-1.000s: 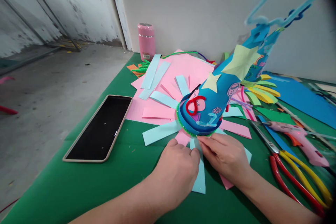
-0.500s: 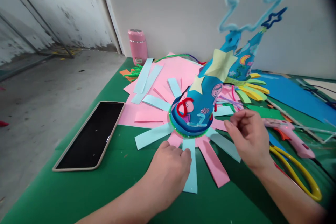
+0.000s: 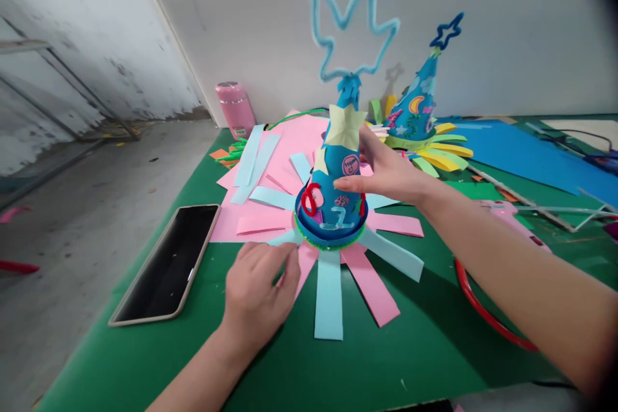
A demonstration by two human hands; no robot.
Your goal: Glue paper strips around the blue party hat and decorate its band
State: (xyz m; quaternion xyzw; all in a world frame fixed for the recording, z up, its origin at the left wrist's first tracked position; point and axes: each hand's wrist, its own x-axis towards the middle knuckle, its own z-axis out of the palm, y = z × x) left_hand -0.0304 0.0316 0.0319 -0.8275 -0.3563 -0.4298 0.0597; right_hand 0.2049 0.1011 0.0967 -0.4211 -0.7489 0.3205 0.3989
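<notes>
A blue paper party hat (image 3: 333, 196) stands upright on the table, with pale yellow stars and a light blue pipe-cleaner crown (image 3: 333, 45) on top. Pink and light blue paper strips fan out from its brim, such as a pink strip (image 3: 371, 286) and a light blue strip (image 3: 329, 299) at the front. My right hand (image 3: 386, 167) grips the cone from the right, thumb across its front and fingers behind. At the brim's lower left is my left hand (image 3: 261, 286), fingers curled over the outer part of a light blue strip; what its fingertips hold is hidden.
A phone (image 3: 167, 264) lies at left. Behind are a pink thermos (image 3: 235, 109), pink paper sheets (image 3: 304, 129) and a second decorated hat (image 3: 418, 106). To the right are a pink glue gun (image 3: 512, 219), a red loop-shaped handle (image 3: 476, 306) and blue sheets (image 3: 521, 154).
My right hand has moved from beside the brim up to the hat's cone and taken hold of it. The hat now stands more upright. My left hand has shifted left along the strips.
</notes>
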